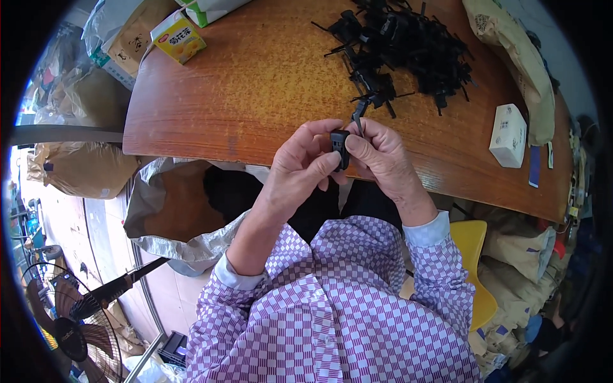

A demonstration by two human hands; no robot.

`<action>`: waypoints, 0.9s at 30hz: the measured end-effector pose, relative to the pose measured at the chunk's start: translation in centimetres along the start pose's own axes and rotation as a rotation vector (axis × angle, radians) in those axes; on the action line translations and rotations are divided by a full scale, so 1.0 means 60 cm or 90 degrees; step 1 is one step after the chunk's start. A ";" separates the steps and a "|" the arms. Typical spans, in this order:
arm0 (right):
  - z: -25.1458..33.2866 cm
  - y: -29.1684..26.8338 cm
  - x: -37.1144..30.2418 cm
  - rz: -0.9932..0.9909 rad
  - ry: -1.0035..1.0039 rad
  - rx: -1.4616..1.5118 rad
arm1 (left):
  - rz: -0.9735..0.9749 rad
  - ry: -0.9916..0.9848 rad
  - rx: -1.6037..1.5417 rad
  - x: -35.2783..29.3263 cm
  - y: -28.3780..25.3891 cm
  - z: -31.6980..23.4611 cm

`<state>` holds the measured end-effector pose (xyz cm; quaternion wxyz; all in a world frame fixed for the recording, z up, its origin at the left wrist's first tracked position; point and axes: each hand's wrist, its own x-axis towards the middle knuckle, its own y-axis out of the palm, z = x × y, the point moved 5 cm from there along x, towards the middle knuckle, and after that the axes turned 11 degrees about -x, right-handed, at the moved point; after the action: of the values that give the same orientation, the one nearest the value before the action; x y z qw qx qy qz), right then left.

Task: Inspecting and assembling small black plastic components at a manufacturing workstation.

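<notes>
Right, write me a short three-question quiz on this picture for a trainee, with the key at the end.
1. What does the left hand hold? A) a paper bag; B) a small black part; C) a yellow carton.
2. True or false: the white box stands toward the right end of the table.
3. Fill in: the heap of loose pieces on the table, beyond the hands, is coloured ____.

Key: 1. B; 2. true; 3. black.

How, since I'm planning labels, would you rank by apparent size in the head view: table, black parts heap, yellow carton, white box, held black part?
Wooden table
Heap of black parts
Yellow carton and white box: too alike to rank
Held black part
</notes>
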<state>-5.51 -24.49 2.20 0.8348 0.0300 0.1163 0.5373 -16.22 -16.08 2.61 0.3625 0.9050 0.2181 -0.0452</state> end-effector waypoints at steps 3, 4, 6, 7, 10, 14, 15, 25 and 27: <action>0.006 0.019 0.005 0.016 -0.020 -0.082 | 0.017 0.118 0.225 -0.004 -0.003 -0.011; 0.006 0.026 0.006 0.020 -0.016 -0.086 | 0.013 0.120 0.220 -0.005 -0.006 -0.012; 0.009 0.032 0.006 -0.021 -0.030 -0.196 | 0.010 0.157 0.347 -0.009 -0.010 -0.018; 0.005 0.035 0.004 -0.018 -0.028 -0.199 | 0.007 0.158 0.343 -0.009 -0.014 -0.019; -0.009 0.048 -0.004 0.008 0.037 -0.133 | -0.017 0.172 0.251 -0.012 -0.029 -0.024; 0.000 0.060 -0.006 0.014 0.020 -0.277 | -0.009 0.149 0.266 -0.016 -0.033 -0.026; -0.001 0.060 -0.005 0.014 -0.001 -0.318 | -0.009 0.152 0.254 -0.016 -0.034 -0.025; -0.009 0.082 0.001 -0.026 -0.096 -0.338 | -0.162 0.271 0.468 -0.028 -0.034 -0.025; -0.019 0.086 0.001 -0.033 -0.098 -0.295 | -0.166 0.265 0.500 -0.028 -0.035 -0.025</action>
<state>-10.30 -22.34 2.00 0.8392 -0.1247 -0.0735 0.5243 -18.75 -14.33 2.80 -0.0683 0.9285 0.3648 0.0130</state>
